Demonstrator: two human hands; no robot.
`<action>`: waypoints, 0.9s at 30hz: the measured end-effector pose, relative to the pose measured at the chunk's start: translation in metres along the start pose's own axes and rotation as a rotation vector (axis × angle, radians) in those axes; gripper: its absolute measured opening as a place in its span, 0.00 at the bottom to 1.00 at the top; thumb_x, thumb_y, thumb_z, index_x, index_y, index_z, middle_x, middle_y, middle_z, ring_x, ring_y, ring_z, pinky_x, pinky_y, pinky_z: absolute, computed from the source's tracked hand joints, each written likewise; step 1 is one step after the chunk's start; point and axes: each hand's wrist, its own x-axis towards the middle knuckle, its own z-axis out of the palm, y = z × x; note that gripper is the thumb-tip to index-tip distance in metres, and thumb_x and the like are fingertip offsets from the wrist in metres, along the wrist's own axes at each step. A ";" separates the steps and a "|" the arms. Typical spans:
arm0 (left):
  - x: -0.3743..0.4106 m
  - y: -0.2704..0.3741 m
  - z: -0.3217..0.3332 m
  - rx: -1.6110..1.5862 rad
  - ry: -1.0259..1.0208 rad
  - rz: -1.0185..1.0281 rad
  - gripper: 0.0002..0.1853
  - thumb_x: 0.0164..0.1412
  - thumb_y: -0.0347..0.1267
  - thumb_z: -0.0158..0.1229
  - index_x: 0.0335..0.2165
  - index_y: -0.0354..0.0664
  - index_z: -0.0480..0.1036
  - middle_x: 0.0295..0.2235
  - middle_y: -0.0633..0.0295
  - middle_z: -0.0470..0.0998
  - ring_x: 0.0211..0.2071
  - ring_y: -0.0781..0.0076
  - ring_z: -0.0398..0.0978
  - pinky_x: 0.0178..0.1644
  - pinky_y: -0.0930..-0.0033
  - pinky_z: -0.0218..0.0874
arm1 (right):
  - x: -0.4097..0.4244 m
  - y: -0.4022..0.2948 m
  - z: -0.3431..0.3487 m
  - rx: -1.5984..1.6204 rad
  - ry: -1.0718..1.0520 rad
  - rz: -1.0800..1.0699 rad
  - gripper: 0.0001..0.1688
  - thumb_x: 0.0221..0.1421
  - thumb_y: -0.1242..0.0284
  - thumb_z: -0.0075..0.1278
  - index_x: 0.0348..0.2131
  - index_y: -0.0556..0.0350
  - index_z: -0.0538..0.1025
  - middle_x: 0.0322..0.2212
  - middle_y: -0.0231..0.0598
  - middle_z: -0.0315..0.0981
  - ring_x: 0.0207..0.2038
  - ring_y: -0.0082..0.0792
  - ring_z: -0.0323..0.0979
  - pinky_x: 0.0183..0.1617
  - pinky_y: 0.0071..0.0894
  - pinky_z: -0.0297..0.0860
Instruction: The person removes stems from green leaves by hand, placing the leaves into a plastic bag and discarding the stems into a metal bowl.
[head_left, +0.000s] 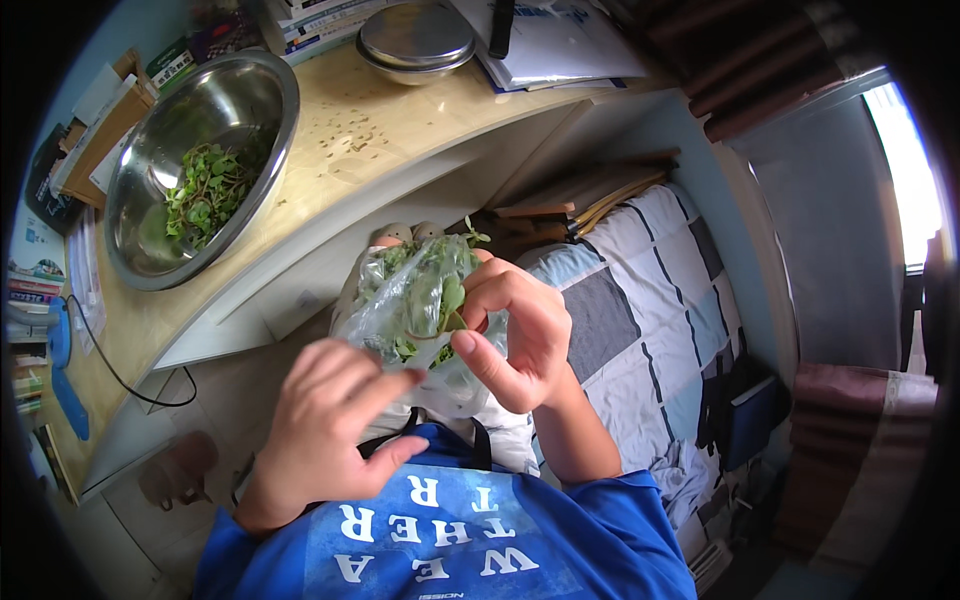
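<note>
A clear plastic bag full of leafy green stems rests over my lap. My right hand is at the bag's right side, pinching a small leafy sprig near its thumb and forefinger. On the left, my left hand hovers by the bag's near edge, blurred, with fingers apart and nothing seen in it. A large stainless steel bowl stands on the desk at upper left. Inside it lies a heap of picked greens.
Small plant scraps are scattered on the curved wooden desk. Behind them sit a lidded metal bowl, books and papers. A black cable hangs off the desk's left edge. A bed with a checked cover is at right.
</note>
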 end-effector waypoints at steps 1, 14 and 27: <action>0.001 -0.001 0.005 -0.036 0.159 -0.045 0.26 0.47 0.42 0.68 0.42 0.38 0.75 0.33 0.56 0.73 0.36 0.55 0.72 0.45 0.59 0.63 | -0.001 -0.002 0.000 0.016 0.003 0.002 0.06 0.47 0.78 0.55 0.26 0.58 0.71 0.24 0.35 0.69 0.21 0.29 0.62 0.26 0.25 0.59; 0.023 -0.002 0.051 -0.793 0.403 -0.136 0.08 0.56 0.26 0.65 0.32 0.33 0.73 0.31 0.57 0.76 0.34 0.68 0.72 0.43 0.72 0.63 | -0.011 -0.014 -0.002 -0.149 -0.052 -0.074 0.12 0.33 0.82 0.57 0.25 0.56 0.73 0.25 0.37 0.72 0.23 0.39 0.70 0.25 0.32 0.66; 0.012 -0.003 0.053 -1.240 0.252 -0.282 0.05 0.59 0.22 0.60 0.34 0.30 0.72 0.32 0.58 0.74 0.33 0.74 0.70 0.40 0.75 0.59 | -0.027 -0.010 0.004 -0.012 -0.058 -0.027 0.08 0.41 0.77 0.55 0.27 0.53 0.73 0.24 0.35 0.69 0.23 0.40 0.70 0.21 0.34 0.64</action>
